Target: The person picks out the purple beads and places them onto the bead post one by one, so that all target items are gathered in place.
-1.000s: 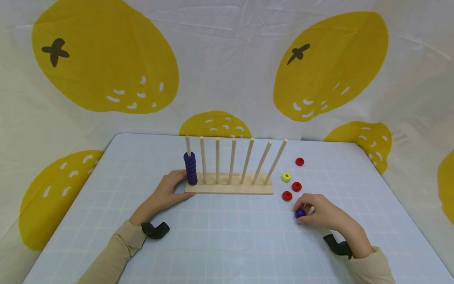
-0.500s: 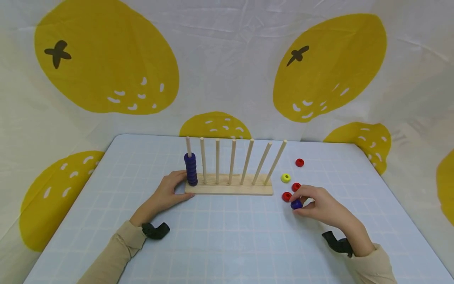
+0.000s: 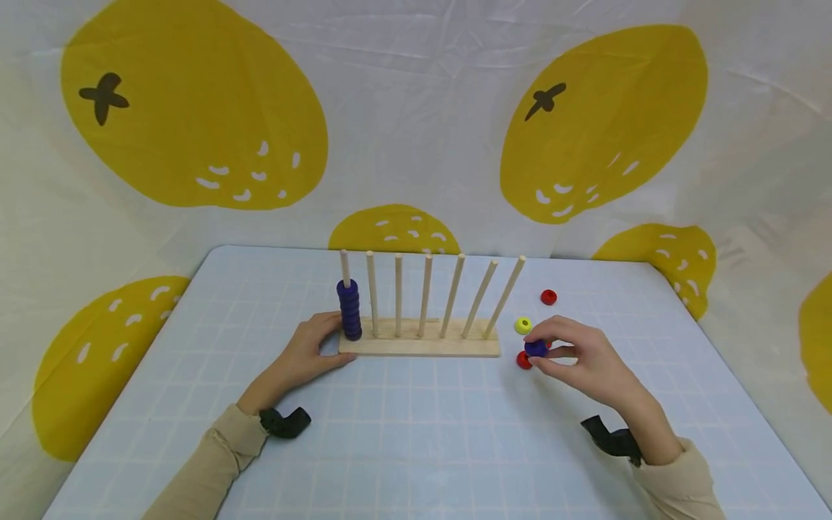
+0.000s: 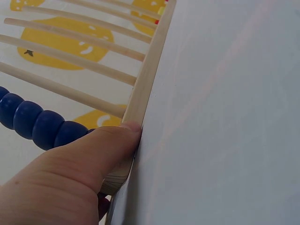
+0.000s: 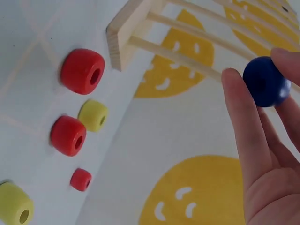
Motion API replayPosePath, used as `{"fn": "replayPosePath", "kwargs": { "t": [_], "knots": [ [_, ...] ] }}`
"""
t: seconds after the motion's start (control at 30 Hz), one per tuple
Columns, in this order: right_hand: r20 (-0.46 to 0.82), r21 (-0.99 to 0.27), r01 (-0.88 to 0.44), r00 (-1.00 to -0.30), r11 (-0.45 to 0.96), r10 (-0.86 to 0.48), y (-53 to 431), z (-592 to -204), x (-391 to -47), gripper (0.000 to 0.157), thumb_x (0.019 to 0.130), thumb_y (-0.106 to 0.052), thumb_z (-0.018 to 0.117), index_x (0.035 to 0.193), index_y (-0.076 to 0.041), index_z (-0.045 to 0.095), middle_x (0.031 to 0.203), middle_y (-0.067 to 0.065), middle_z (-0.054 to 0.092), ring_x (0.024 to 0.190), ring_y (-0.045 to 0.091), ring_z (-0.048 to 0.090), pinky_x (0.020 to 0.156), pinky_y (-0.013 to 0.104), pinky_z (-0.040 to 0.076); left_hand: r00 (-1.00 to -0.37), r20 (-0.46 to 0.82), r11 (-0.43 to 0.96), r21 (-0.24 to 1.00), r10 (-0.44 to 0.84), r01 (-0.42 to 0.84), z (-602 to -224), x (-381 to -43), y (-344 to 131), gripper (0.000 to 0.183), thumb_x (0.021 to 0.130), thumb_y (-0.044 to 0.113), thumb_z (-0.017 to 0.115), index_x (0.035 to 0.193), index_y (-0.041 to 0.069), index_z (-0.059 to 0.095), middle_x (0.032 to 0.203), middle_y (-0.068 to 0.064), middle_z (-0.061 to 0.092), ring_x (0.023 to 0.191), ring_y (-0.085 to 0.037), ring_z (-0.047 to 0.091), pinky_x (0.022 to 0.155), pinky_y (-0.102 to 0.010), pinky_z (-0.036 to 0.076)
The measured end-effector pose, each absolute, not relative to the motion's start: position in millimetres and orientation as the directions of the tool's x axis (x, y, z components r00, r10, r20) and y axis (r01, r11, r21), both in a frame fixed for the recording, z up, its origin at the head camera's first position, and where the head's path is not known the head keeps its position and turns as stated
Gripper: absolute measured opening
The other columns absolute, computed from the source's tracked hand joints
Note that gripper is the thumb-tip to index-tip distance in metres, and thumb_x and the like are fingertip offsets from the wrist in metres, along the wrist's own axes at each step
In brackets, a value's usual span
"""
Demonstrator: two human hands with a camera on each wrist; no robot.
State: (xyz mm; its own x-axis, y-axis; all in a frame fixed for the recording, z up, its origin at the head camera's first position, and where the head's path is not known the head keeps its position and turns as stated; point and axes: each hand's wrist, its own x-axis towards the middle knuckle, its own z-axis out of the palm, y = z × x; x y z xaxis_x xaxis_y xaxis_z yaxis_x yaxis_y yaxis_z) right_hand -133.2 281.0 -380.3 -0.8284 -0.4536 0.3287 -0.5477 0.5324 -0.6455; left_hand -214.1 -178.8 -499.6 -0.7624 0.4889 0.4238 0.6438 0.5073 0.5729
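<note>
A wooden bead rack with several upright pegs stands on the table. A stack of dark blue beads fills most of its leftmost peg. My left hand grips the left end of the base, thumb along the front edge and fingers behind it. Between thumb and fingertips, my right hand pinches a blue bead, held off the table to the right of the rack. Just under that bead, a red bead is partly covered in the head view.
Near the rack's right end lie a yellow bead and a farther red bead. The right wrist view also has another red bead and a second yellow bead. A fruit-print cloth hangs behind the table.
My right hand has lifted the blue bead and carried it away from me and slightly left, toward the loose beads. The left hand and rack stay in place.
</note>
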Motion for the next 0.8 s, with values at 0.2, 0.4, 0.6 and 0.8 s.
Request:
{"fn": "replayPosePath", "kwargs": {
  "t": [0.2, 0.4, 0.6, 0.8],
  "knots": [
    [0.412, -0.65, -0.585, -0.807, 0.484, -0.423, 273.7, -375.8, -133.3, 0.044, 0.077, 0.012, 0.078, 0.112, -0.013, 0.068, 0.109, 0.0, 0.067, 0.096, 0.01, 0.065, 0.075, 0.026, 0.058, -0.753, 0.436, 0.501, 0.566, 0.493, 0.655, -499.2, -214.1, -178.6, 0.062, 0.079, 0.022, 0.084, 0.131, 0.001, 0.06, 0.135, -0.017, 0.059, 0.126, -0.035, 0.051, 0.104, -0.055, 0.039],
    [0.488, -0.682, -0.617, -0.784, 0.393, -0.383, 266.7, -370.1, -134.7, 0.045, 0.071, 0.022, 0.076, 0.107, -0.005, 0.067, 0.106, 0.008, 0.067, 0.095, 0.013, 0.066, 0.075, 0.026, 0.058, -0.764, 0.421, 0.511, 0.571, 0.489, 0.642, -498.1, -213.7, -178.3, 0.061, 0.079, 0.023, 0.084, 0.131, 0.001, 0.061, 0.135, -0.017, 0.059, 0.126, -0.035, 0.051, 0.104, -0.056, 0.039],
    [0.552, -0.677, -0.663, -0.744, 0.32, -0.376, 259.1, -364.4, -137.7, 0.046, 0.068, 0.025, 0.076, 0.105, -0.001, 0.068, 0.103, 0.013, 0.066, 0.091, 0.016, 0.066, 0.074, 0.028, 0.058, -0.772, 0.41, 0.517, 0.577, 0.486, 0.632, -498.6, -214.0, -178.3, 0.063, 0.079, 0.024, 0.084, 0.133, 0.002, 0.06, 0.136, -0.017, 0.058, 0.127, -0.035, 0.05, 0.105, -0.056, 0.038],
    [0.6, -0.658, -0.702, -0.707, 0.272, -0.374, 249.5, -356.3, -142.5, 0.047, 0.066, 0.028, 0.075, 0.105, 0.002, 0.068, 0.102, 0.017, 0.066, 0.091, 0.017, 0.066, 0.075, 0.026, 0.058, -0.764, 0.425, 0.51, 0.572, 0.486, 0.643, -499.9, -214.5, -178.2, 0.062, 0.078, 0.023, 0.084, 0.132, 0.001, 0.06, 0.135, -0.017, 0.059, 0.127, -0.036, 0.051, 0.104, -0.056, 0.039]
  ]
}}
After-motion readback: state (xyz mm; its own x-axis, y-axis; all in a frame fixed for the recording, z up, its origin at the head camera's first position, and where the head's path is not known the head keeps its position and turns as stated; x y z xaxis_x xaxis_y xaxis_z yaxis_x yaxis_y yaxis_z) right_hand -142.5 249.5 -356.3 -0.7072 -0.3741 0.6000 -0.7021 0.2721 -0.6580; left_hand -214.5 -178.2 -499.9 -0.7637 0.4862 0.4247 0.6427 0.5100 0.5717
